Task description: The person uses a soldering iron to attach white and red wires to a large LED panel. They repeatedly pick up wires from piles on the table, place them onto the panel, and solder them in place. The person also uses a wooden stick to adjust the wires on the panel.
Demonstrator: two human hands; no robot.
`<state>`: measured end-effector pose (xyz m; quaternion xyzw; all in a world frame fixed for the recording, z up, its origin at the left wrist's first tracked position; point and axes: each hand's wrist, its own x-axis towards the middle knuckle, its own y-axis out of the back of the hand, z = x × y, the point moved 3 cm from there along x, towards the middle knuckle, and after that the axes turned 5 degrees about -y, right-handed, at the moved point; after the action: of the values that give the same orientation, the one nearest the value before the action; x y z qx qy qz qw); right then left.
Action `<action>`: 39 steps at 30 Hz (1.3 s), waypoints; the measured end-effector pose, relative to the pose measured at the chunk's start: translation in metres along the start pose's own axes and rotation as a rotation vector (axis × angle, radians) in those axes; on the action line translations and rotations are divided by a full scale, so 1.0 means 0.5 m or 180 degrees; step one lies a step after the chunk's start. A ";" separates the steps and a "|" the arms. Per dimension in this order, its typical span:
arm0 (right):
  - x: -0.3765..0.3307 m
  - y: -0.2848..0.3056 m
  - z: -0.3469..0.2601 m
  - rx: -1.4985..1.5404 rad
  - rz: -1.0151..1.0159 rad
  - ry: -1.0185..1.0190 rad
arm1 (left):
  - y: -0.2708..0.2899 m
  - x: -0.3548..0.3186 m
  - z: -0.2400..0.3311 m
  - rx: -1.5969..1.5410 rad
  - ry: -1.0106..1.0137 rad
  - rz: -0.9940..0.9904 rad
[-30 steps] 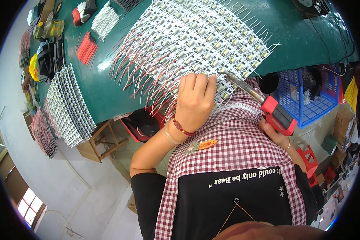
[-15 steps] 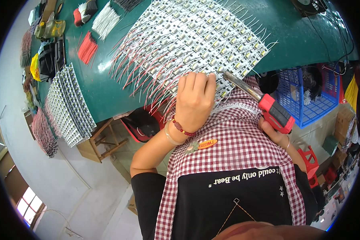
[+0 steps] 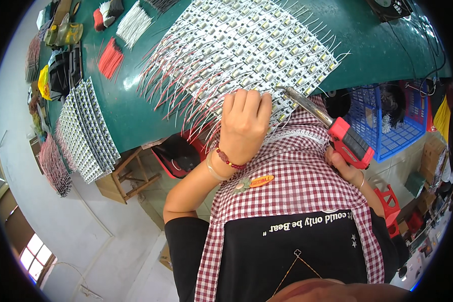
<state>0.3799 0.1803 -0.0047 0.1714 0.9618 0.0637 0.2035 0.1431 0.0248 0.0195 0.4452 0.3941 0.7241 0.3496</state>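
A white sheet of small circuit boards (image 3: 246, 50) with rows of components lies on the green table. Red and white wires (image 3: 178, 95) stick out of it, most thickly along its left side. My left hand (image 3: 245, 118) is closed at the sheet's near edge, fingers bent together; whatever they pinch is hidden. In my right hand (image 3: 341, 166) is a red and black soldering gun (image 3: 351, 144), gripped by its handle. Its metal barrel (image 3: 307, 105) slants up and left over the sheet, the tip close to the left fingertips. Whether the tip touches a board I cannot tell.
At the left, more wired board sheets (image 3: 85, 131) overhang the table edge. Bundles of red wires (image 3: 110, 58) and white wires (image 3: 134, 23) lie farther back. A blue crate (image 3: 380, 121) stands at the right below the table, and a small fan (image 3: 390, 9) at the far right.
The soldering gun has shifted slightly right, its tip a little higher and farther from my left fingertips. My left hand stays nearly in place.
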 end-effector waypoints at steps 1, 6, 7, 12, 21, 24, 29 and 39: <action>0.000 0.000 0.000 -0.0007 -0.0015 -0.0009 | 0.002 0.002 0.001 0.0026 -0.0015 0.0018; -0.002 0.000 0.001 -0.0006 -0.0061 -0.0079 | 0.007 0.008 0.001 0.0120 -0.0063 0.0091; -0.003 0.000 0.003 0.0020 -0.0063 -0.0092 | 0.007 0.009 0.000 0.0137 -0.0039 0.0063; -0.011 -0.006 0.003 0.0523 0.0036 -0.0194 | 0.018 0.004 -0.009 0.0068 0.0115 0.0009; -0.024 0.005 0.002 0.1057 0.0022 -0.0414 | 0.134 0.006 0.008 0.0323 0.0519 -0.0254; -0.031 0.014 0.022 0.0565 -0.0158 -0.0256 | 0.064 0.013 0.024 -0.0582 0.0334 0.0115; -0.031 0.010 0.028 0.0252 -0.0068 -0.0303 | -0.014 -0.013 0.015 -0.0557 0.0241 0.0185; -0.055 0.009 0.124 -0.0111 -0.0124 -0.0156 | -0.015 -0.014 0.016 -0.0547 0.0213 0.0232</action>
<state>0.4306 0.1778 -0.0499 0.1507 0.9584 0.0722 0.2313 0.1539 0.0243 0.0126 0.4031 0.3255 0.7820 0.3465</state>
